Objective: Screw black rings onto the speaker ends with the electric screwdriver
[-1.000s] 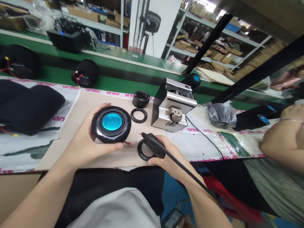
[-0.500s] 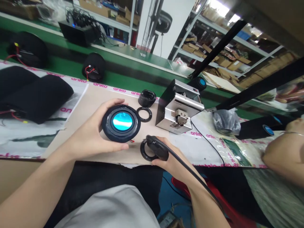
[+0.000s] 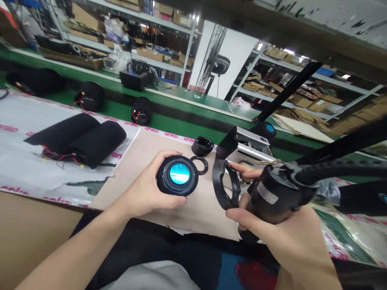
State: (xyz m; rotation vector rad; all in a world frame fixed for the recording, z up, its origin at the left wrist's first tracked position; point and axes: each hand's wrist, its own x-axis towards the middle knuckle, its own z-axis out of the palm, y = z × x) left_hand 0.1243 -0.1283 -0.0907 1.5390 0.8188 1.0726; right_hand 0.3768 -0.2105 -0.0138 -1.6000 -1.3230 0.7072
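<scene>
My left hand is wrapped round a black cylindrical unit whose end shows a shiny blue disc. In my right hand are a black corded tool and a black ring, the ring pinched between thumb and fingers. The ring is upright, to the right of the cylindrical unit and apart from it. Just behind the unit a thinner black ring lies on the brown sheet, with a hollow black part beyond it.
A silver and black machine stands behind my right hand. Black fabric-covered cylinders with red wires lie at left; others sit on the green surface. A dark slanted post rises at right.
My right hand has lifted the tool and the black ring upward, closer to the camera. The view has shifted, and my left hand still holds the unit.
</scene>
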